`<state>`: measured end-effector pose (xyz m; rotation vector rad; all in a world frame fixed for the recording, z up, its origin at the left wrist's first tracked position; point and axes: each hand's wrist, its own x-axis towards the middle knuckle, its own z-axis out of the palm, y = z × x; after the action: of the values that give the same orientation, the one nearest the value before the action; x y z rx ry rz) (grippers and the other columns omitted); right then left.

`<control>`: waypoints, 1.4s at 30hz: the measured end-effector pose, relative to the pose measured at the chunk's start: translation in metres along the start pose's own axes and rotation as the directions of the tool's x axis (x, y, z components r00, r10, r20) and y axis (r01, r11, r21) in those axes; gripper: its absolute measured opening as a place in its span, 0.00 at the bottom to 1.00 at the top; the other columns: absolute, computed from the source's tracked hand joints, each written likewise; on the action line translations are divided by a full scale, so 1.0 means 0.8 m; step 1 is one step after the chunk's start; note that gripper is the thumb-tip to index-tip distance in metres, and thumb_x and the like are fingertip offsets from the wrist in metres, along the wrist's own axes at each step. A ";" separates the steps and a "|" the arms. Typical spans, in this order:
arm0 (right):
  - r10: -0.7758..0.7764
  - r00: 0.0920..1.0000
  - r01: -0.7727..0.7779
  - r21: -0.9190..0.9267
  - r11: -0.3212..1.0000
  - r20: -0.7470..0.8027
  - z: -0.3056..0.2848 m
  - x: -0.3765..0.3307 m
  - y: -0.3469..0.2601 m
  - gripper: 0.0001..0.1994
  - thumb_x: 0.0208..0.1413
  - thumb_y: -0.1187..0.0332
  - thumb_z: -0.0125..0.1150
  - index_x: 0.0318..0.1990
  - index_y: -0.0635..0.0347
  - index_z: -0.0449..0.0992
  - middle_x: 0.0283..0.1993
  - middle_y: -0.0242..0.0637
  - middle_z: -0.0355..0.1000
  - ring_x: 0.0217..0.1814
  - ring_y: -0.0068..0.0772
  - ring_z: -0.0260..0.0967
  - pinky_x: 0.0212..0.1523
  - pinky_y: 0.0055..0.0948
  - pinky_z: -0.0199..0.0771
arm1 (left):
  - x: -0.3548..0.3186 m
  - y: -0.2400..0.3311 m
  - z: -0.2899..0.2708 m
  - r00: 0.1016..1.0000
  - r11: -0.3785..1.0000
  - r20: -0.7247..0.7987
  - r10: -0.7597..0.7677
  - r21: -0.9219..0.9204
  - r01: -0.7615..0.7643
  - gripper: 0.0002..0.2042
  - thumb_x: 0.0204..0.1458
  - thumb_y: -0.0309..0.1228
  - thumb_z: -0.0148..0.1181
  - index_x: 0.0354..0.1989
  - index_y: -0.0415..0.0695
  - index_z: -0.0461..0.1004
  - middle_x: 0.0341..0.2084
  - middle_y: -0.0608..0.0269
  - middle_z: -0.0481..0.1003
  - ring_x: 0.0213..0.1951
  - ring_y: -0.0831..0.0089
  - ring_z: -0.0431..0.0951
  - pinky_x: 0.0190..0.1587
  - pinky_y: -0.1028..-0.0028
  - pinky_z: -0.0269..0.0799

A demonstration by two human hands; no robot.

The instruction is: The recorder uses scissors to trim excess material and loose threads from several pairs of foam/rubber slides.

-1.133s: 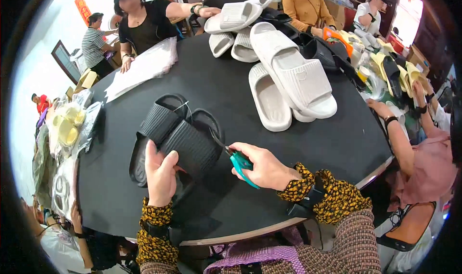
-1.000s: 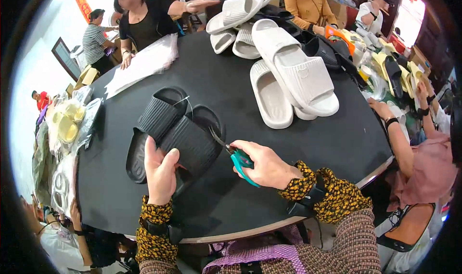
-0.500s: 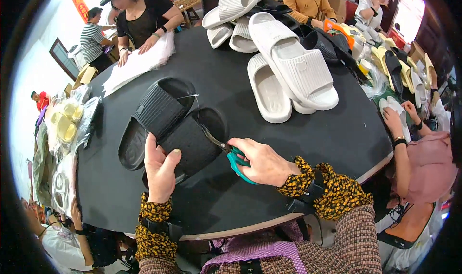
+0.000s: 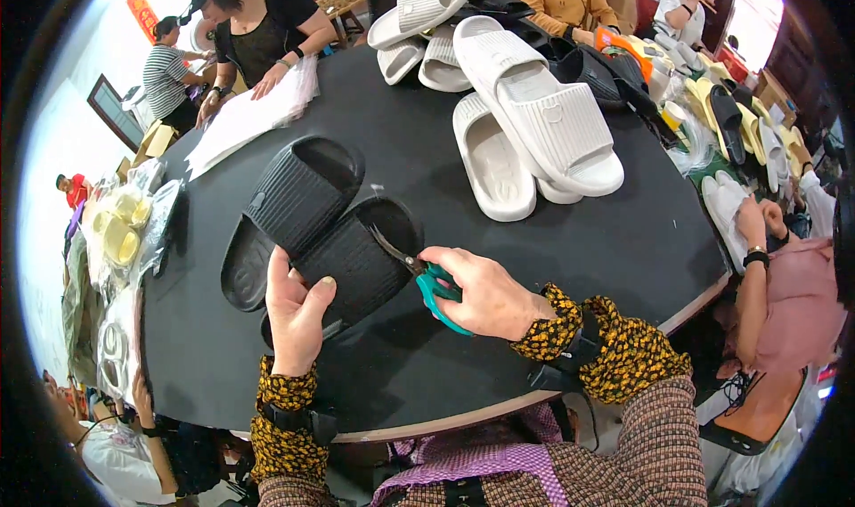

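In front of me is a pair of black ribbed slide sandals [image 4: 307, 200], the two lying side by side at a slant. My left hand [image 4: 298, 315] grips the nearer black slide [image 4: 365, 262] at its strap edge, thumb on top. My right hand [image 4: 485, 293] is closed round teal-handled scissors [image 4: 436, 289]. Their metal blades lie over the nearer slide's strap, pointing up and left toward its opening. A small whitish scrap [image 4: 378, 190] shows just beyond that slide; its kind is too small to tell.
Light grey slides [image 4: 552, 119] are stacked at the far right of the black table [image 4: 427, 373]. A person handles thin white sheets [image 4: 254, 115] at the far left. Bagged yellow slides [image 4: 120, 226] lie left. At right, people work among more slides [image 4: 726, 119].
The white strand that stuck up by the black slides has gone from there, and a small scrap shows nearby. The scissor blades have swung slightly up and left. My left hand keeps its grip.
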<state>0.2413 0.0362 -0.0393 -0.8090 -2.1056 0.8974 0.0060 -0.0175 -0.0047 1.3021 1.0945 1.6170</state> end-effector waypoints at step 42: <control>-0.056 0.986 0.065 0.050 0.997 -0.159 -0.028 0.013 -0.018 0.24 0.49 0.76 0.65 0.54 0.68 0.67 0.46 0.49 0.73 0.42 0.35 0.75 0.43 0.30 0.75 | -0.014 0.001 0.010 0.972 0.986 0.223 -0.075 0.165 0.038 0.32 0.49 0.11 0.50 0.66 0.34 0.53 0.59 0.55 0.65 0.59 0.68 0.67 0.59 0.71 0.63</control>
<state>0.2490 0.0433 -0.0128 -0.7580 -1.9498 0.8277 0.0156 -0.0273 -0.0064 1.5064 1.1246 1.3212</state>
